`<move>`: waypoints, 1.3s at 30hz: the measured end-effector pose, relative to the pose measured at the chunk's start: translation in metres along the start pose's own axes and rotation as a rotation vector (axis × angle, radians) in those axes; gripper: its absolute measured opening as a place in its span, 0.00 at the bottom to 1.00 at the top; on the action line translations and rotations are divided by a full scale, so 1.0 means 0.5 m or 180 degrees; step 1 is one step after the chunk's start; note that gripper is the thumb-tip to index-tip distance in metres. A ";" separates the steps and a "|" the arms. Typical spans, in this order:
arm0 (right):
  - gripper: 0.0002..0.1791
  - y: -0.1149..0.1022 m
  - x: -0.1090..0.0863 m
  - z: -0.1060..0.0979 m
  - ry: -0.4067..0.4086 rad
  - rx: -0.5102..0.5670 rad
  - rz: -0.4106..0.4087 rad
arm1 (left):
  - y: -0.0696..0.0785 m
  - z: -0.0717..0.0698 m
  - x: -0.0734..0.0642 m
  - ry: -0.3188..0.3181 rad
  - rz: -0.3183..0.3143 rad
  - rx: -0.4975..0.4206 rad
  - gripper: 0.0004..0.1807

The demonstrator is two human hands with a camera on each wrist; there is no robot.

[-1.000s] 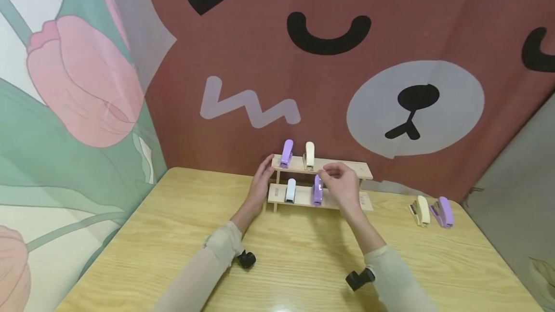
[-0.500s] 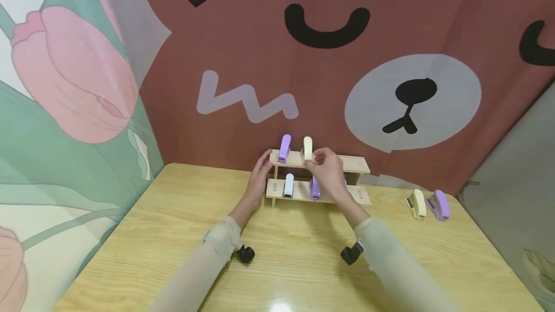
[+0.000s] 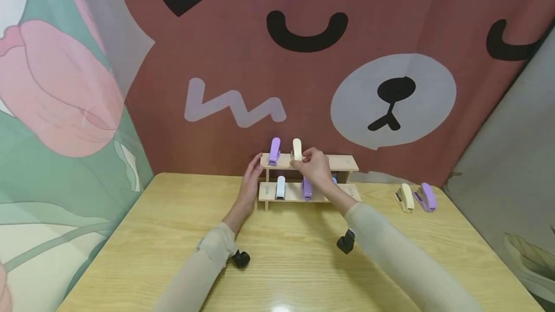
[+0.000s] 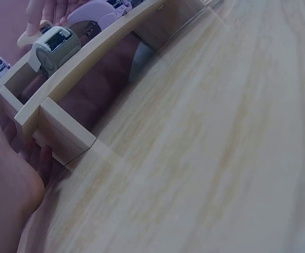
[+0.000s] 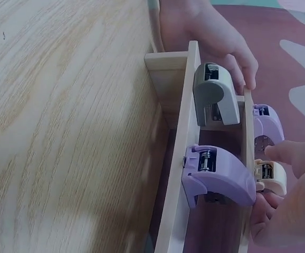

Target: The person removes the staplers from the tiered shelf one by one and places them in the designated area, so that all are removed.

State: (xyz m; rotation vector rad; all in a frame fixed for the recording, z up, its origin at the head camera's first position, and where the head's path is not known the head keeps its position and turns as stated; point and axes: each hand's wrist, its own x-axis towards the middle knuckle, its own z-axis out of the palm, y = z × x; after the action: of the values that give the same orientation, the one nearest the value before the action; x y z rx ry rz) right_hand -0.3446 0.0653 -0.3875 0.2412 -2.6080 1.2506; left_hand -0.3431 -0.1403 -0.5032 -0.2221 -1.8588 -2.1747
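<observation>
A two-tier wooden rack (image 3: 342, 162) stands at the back of the table, bearing several staplers. My right hand (image 3: 318, 170) pinches the cream stapler (image 3: 297, 147) on the upper tier; in the right wrist view, thumb and fingers lie on either side of this stapler (image 5: 275, 179). Left of it stands a purple stapler (image 3: 275, 151). On the lower tier are a white stapler (image 3: 281, 188), another purple stapler (image 3: 307, 189) and a bluish one (image 3: 334, 180) mostly hidden by my right wrist. My left hand (image 3: 249, 187) rests against the rack's left end, fingers fairly straight.
On the table's right side, a cream stapler (image 3: 406, 198) and a purple stapler (image 3: 427, 197) stand side by side. A printed curtain (image 3: 225, 61) hangs close behind the rack. The wooden table (image 3: 282, 254) extends toward me.
My right hand has moved left, from above the lower purple stapler to the cream stapler on the upper tier. My left hand stays at the rack's end. The head view has shifted slightly.
</observation>
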 end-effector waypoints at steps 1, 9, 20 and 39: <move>0.27 -0.001 0.001 0.003 -0.0007 -0.0039 -0.0025 | 0.000 -0.002 -0.001 0.0003 -0.0006 0.0008 0.26; 0.24 -0.004 0.002 0.021 -0.0059 -0.0368 -0.0104 | -0.001 -0.007 -0.003 -0.0015 -0.0025 -0.0044 0.26; 0.16 -0.007 0.004 0.031 0.0054 -0.0532 0.0098 | -0.003 -0.010 -0.002 -0.0020 0.0073 -0.0080 0.26; 0.15 -0.002 -0.002 0.033 0.0250 -0.0346 0.0181 | 0.002 -0.001 -0.003 -0.0033 0.0024 -0.0094 0.26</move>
State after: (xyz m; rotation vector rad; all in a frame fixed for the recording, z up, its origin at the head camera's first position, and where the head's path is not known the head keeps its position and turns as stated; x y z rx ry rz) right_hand -0.3457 0.0518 -0.3967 0.0971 -2.6218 1.1080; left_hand -0.3416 -0.1405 -0.5028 -0.2465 -1.8294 -2.2016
